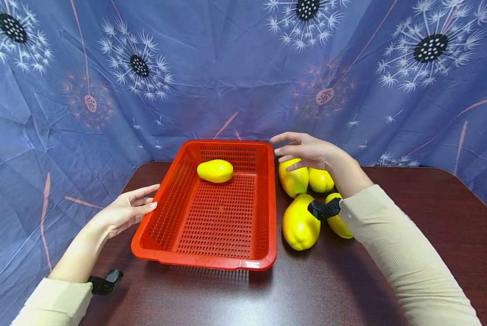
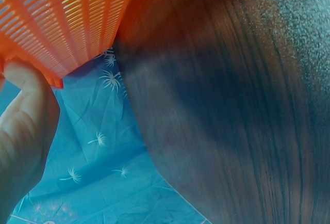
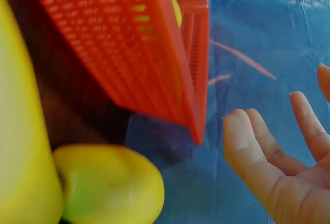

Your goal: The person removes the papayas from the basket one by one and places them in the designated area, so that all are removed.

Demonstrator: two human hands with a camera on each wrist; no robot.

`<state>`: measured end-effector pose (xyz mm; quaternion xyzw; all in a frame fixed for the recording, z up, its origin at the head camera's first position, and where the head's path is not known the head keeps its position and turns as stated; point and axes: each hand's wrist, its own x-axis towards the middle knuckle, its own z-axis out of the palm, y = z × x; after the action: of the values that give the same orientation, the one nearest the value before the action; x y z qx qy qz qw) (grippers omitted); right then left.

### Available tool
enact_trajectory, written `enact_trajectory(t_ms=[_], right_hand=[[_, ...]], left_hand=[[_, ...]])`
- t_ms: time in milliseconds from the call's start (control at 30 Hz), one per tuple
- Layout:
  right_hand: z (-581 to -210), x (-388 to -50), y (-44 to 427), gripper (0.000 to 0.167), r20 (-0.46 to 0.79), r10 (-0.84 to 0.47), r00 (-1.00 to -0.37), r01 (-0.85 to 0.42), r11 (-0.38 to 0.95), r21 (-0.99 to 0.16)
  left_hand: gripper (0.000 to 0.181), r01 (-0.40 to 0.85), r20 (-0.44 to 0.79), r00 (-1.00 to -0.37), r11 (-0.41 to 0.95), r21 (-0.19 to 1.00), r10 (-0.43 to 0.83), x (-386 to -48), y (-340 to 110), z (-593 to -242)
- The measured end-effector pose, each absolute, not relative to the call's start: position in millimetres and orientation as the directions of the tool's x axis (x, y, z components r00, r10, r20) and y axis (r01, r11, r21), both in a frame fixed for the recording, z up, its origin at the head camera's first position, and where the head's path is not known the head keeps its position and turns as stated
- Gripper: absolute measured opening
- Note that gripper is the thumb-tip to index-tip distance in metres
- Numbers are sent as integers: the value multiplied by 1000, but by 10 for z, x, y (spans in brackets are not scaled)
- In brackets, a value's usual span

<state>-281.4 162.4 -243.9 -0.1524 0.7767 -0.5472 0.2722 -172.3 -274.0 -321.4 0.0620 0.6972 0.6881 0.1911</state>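
Note:
A red plastic basket (image 1: 263, 253) with slotted walls stands on the table, and a single oblong yellow fruit (image 1: 215, 171), shaped like a papaya, lies inside near its far end. On the basket's left side, my left hand (image 1: 125, 209) touches the rim with fairly straight fingers and thumb; the left wrist view shows the thumb (image 2: 28, 87) against the rim. My right hand (image 1: 306, 151) is raised beyond the basket's far right corner, above several more yellow fruits (image 1: 301, 226). Its fingers are spread and loosely bent, with nothing held, as the right wrist view confirms.
The fruits lie in a cluster right of the basket, partly hidden by my right arm. Dark brown wood forms the table (image 1: 422, 217). A blue curtain (image 1: 227, 68) with dandelion prints hangs behind and at the left. Black straps (image 1: 325, 209) circle both wrists.

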Motion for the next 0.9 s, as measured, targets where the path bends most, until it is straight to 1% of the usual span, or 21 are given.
enact_trajectory(t_ms=[400,600,900], right_hand=[[-2471,-2931,1167,46,-251,-527,-812,107,288,-952],[-2516,-2972,1000,47,-251,-530,-810,132,252,-959],[-2610,-3036,681,51,-264,-471,-842,179,219,-959]], left_hand=[[73,-177,-180,-920,42,983,348,-1724,-2739,-3214],[72,-176,-179,-921,39,984,347,-1726,-2737,-3208],[72,-179,-182,-921,40,983,346,-1730,-2741,-3220]])
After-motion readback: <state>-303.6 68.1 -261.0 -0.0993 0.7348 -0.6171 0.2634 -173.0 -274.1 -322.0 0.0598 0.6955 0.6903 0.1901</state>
